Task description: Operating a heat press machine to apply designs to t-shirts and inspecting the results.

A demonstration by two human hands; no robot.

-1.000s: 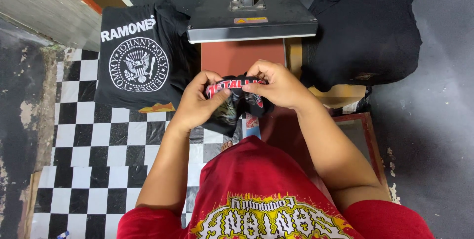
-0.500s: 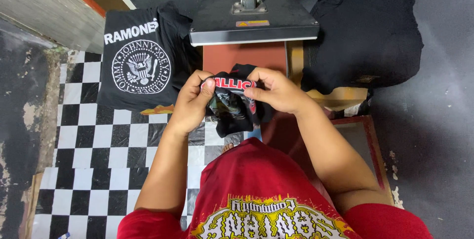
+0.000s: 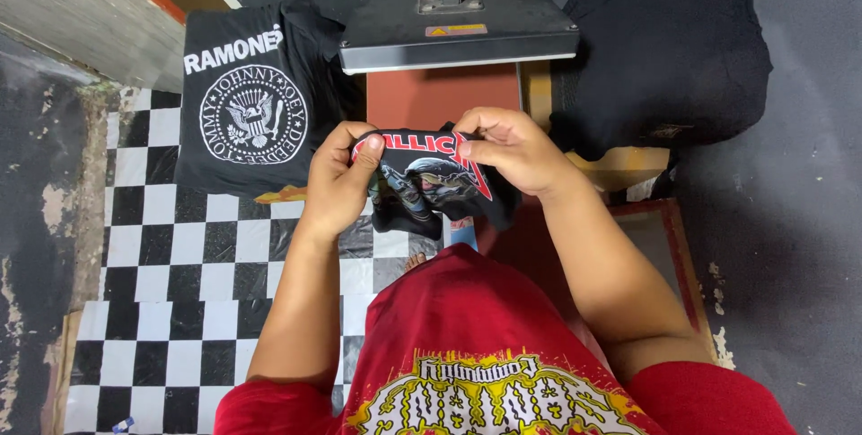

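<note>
- Left hand [image 3: 339, 175] and right hand [image 3: 507, 149] pinch the black printed T-shirt [image 3: 431, 179] taut, keeping its graphic flat and readable.
- Heat press [image 3: 458, 22] sits open at twelve o'clock.

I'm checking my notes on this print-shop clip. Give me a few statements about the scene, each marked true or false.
1. Both hands hold one small black printed garment. True.
2. The left hand rests on the heat press. False: it grips the garment's left edge.
3. A black shirt with a round white emblem lies left of the press. True.
4. The right hand is empty. False: it pinches the garment's right edge.
5. The floor has black and white checks. True.
</note>
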